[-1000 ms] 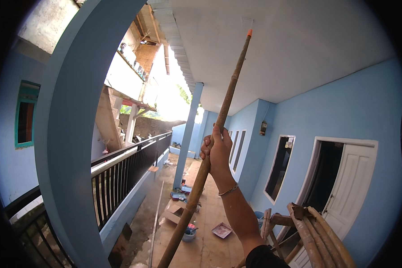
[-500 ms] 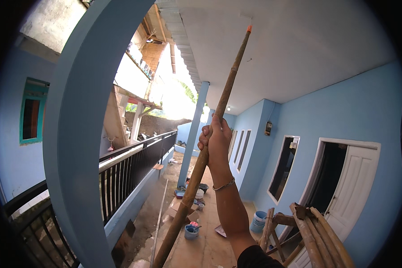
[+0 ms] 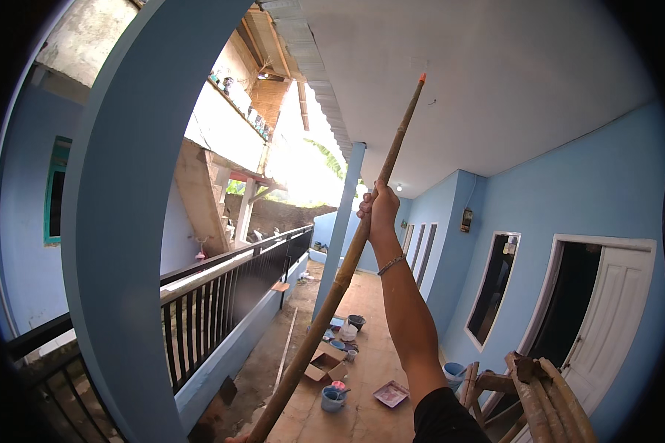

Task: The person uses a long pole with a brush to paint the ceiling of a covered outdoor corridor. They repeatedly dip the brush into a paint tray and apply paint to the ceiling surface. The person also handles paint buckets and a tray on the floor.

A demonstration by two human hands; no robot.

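In the head view, my right hand (image 3: 383,213) is closed firmly around the pole (image 3: 345,273), about the middle of its visible length. The pole is long and leans from the lower edge up to the ceiling (image 3: 524,88), so I think this high grip serves to steer and steady it. Its orange tip (image 3: 423,77) is by the ceiling; whether it touches, I cannot tell. A thin pale outline shows just above the tip, too faint to name. Of my left hand (image 3: 238,438) only a little skin shows at the lower edge, beside the pole, so I cannot tell its grip.

The containers stand on the floor (image 3: 368,295), apart from the pole, perhaps to leave me room. The grey bucket (image 3: 332,405) has a handle standing in it; its filling is not clear. The open box (image 3: 337,371) is behind it, and I can make out nothing in it. The shallow tray (image 3: 391,395) is stained reddish inside. Farther off is a black bucket (image 3: 356,325), and near the trestle (image 3: 543,391) a blue bucket (image 3: 452,377); their contents I cannot tell.
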